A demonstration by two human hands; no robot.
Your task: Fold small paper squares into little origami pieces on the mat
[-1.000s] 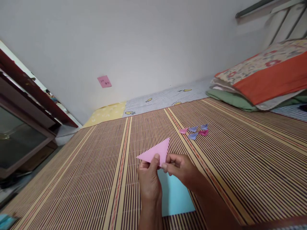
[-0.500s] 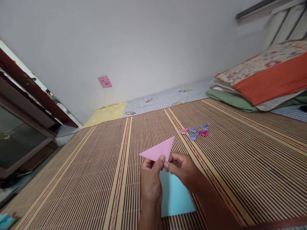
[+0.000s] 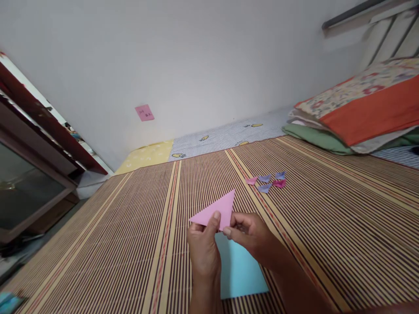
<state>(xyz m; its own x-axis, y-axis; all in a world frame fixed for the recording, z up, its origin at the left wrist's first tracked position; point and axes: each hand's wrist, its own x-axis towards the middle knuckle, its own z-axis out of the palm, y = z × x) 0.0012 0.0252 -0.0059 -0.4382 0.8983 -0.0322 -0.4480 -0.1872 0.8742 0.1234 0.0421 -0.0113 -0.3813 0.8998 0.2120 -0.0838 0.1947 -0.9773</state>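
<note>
A pink sheet of paper (image 3: 221, 208), folded into a triangle, is held up over the striped mat. My left hand (image 3: 205, 244) is closed on it, thumb across the front face and fingers behind. At the lower right corner, my right hand (image 3: 248, 233) pinches the paper between thumb and bent fingers. Beneath both hands lies a light blue sheet of paper (image 3: 242, 270), its top edge partly covered by them. Further off on the mat sit several small folded paper pieces, among them a pink one (image 3: 251, 180), a magenta one (image 3: 279, 183) and a blue one (image 3: 264, 188).
The striped mat (image 3: 131, 244) covers the bed. Folded bedding (image 3: 369, 109) is stacked at the right, near a radiator (image 3: 393, 37). A pink note (image 3: 144, 112) sticks to the wall behind. Something blue (image 3: 9, 302) lies at the lower left edge.
The pink triangle has tilted a little and shifted slightly down and left, with my left thumb moving the same way. Both hands keep hold of it.
</note>
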